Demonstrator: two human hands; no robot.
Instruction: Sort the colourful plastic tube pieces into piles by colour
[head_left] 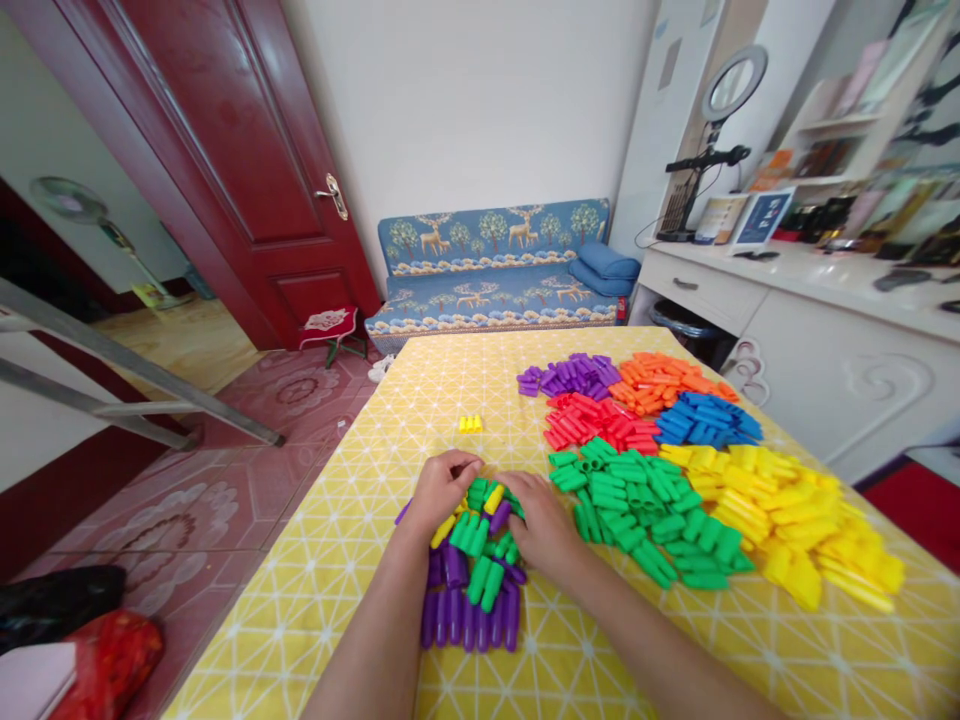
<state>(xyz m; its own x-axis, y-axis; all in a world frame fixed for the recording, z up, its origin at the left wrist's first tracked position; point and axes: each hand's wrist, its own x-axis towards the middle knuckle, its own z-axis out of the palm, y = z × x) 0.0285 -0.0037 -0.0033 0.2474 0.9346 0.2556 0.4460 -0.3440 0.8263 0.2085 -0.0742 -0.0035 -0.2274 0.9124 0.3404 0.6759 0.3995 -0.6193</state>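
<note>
Fingers (466,462) on both the left hand (442,488) and right hand (541,520) are curled, can't tell if they're gripping anything. Color-sorted piles (637,495) crowd the right side, partly behind the right hand, yellow trio (470,424) near center. Yellow patterned tablecloth (360,500), blue sofa (495,265) up top, red door (247,120) upper left. Mixed green/purple/yellow pile (471,548) sits lower center, between and just below the fingers.
</note>
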